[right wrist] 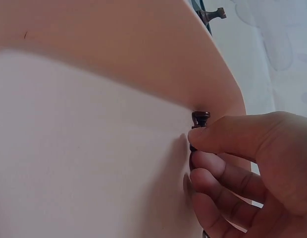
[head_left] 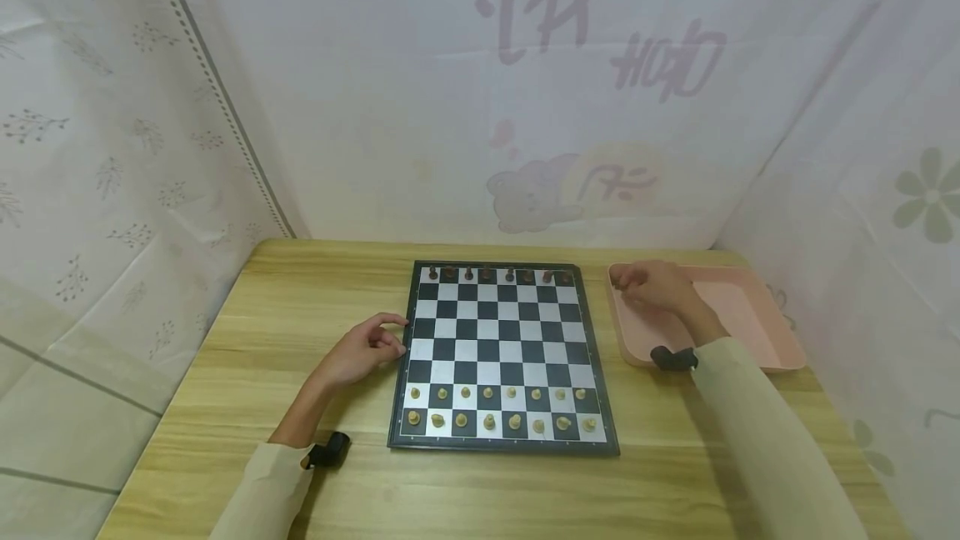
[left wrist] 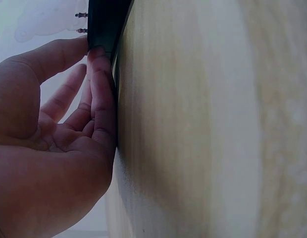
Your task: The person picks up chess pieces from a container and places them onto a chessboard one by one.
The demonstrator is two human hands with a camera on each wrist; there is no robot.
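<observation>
Over the left part of a pink tray (head_left: 720,358), my right hand (head_left: 656,286) pinches a dark brown chess piece (right wrist: 201,119) between thumb and fingers. Its top shows in the right wrist view; fingers cover its lower part, so its kind is unclear. A chessboard (head_left: 487,327) lies flat on the table. Along its left edge my left hand (head_left: 363,354) rests, fingers loosely bent, fingertips touching the side. Dark brown chess pieces (head_left: 486,272) stand in the farthest row. Cream chess pieces (head_left: 489,422) fill the two nearest rows.
The wooden table (head_left: 300,298) carries the board in the middle and the tray at right. Patterned cloth (head_left: 450,107) hangs behind and at both sides. A black wrist device (head_left: 327,450) is on the left wrist, another wrist device (head_left: 673,358) on the right.
</observation>
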